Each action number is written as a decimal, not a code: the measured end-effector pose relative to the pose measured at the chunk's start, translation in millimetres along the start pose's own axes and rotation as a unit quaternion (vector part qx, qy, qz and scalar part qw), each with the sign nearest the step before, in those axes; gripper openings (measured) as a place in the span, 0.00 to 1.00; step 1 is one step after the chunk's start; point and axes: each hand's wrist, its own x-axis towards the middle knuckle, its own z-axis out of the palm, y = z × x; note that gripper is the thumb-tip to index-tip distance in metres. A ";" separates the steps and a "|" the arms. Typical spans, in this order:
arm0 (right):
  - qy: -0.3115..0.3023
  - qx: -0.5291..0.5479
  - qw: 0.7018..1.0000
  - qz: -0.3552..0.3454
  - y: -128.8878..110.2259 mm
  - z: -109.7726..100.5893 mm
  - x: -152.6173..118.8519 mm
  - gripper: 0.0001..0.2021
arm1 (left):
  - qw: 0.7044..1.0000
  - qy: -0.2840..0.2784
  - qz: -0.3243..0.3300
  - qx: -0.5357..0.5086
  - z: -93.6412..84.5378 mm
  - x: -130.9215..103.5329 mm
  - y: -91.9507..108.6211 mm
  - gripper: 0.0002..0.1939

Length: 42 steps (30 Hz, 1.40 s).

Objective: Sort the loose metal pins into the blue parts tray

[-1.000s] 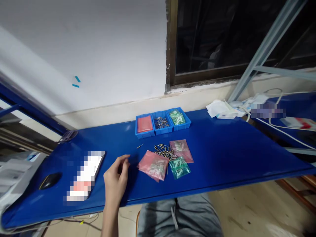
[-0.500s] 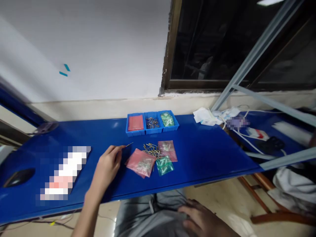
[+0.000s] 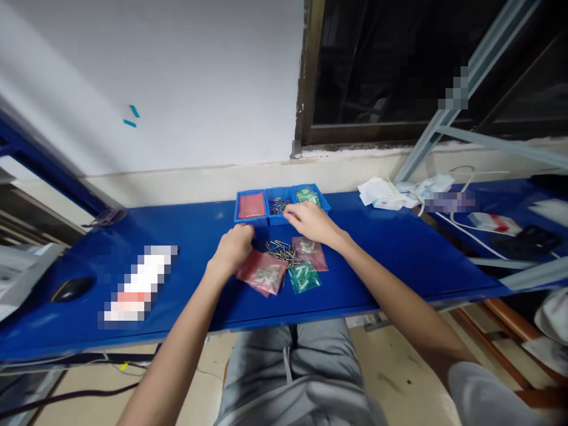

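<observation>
My left hand (image 3: pixel 237 244) is closed just in front of the left blue bin, its fingertips turned away, so what they hold is hidden. Over the near right side of the middle bin (image 3: pixel 276 220) is my right hand (image 3: pixel 313 222), fingers pinched together beside the dark metal pins (image 3: pixel 278 205). Anything in that pinch is too small to make out. Below the hands lies a loose pile of gold-and-silver pins (image 3: pixel 284 253). Around it are red bags (image 3: pixel 266 273), another red bag (image 3: pixel 316 254) and a green bag (image 3: pixel 304 277), with small pieces inside.
The left bin holds red bags (image 3: pixel 251 206); the right one holds green bags (image 3: pixel 307 195). A black mouse (image 3: pixel 74 289) and a blurred-out flat item (image 3: pixel 142 284) are at left. White packaging (image 3: pixel 381 194), cables and a metal frame (image 3: pixel 426 142) stand at right.
My right hand has risen from my lap to the middle bin. My left hand has moved right and up towards the bins; the thin pin it held is no longer visible. The view has shifted slightly.
</observation>
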 end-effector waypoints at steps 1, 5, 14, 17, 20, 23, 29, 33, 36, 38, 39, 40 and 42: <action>0.019 -0.003 1.000 -0.006 4.7 3.9 1.2 0.12 | 1.000 0.016 0.008 -0.022 0.6 -0.2 -0.5 0.14; 0.137 0.049 0.989 -0.022 11.5 21.5 -3.8 0.12 | 0.951 0.192 0.124 -0.210 -2.8 8.3 15.3 0.17; 0.193 0.249 0.948 0.034 8.3 43.6 -12.6 0.08 | 0.847 0.208 0.212 -0.441 -12.8 35.7 49.4 0.07; 0.178 0.237 0.954 0.041 5.9 44.2 -14.2 0.06 | 0.832 0.156 0.199 -0.494 -5.5 38.1 42.3 0.05; 0.175 0.208 0.961 0.054 8.1 46.1 -15.1 0.07 | 0.824 0.141 0.193 -0.513 5.7 43.9 39.0 0.06; 0.177 0.179 0.966 0.060 14.9 49.0 -14.2 0.07 | 0.849 0.213 0.203 -0.438 16.8 48.5 39.0 0.06; 0.163 0.127 0.978 0.027 17.3 45.3 -11.9 0.07 | 0.871 0.360 0.278 -0.187 22.0 43.3 37.8 0.10; 0.174 0.110 0.978 0.016 15.2 39.3 -11.9 0.07 | 0.887 0.348 0.287 -0.098 9.6 43.2 38.7 0.12; 0.186 0.100 0.977 0.027 20.5 39.7 -12.1 0.06 | 0.904 0.309 0.288 -0.068 -1.3 48.5 42.2 0.12; 0.195 0.088 0.976 0.031 27.2 42.4 -11.6 0.05 | 0.909 0.288 0.290 -0.087 -4.5 53.2 45.1 0.13; 0.202 0.079 0.976 0.033 30.7 43.8 -11.3 0.04 | 0.909 0.281 0.286 -0.115 -4.2 55.0 46.6 0.13; 0.208 0.069 0.975 0.035 33.9 45.0 -11.2 0.05 | 0.907 0.277 0.274 -0.158 -2.6 56.1 48.1 0.13; 0.216 0.051 0.974 0.037 37.6 45.7 -11.3 0.06 | 0.895 0.265 0.229 -0.276 3.4 55.4 50.6 0.12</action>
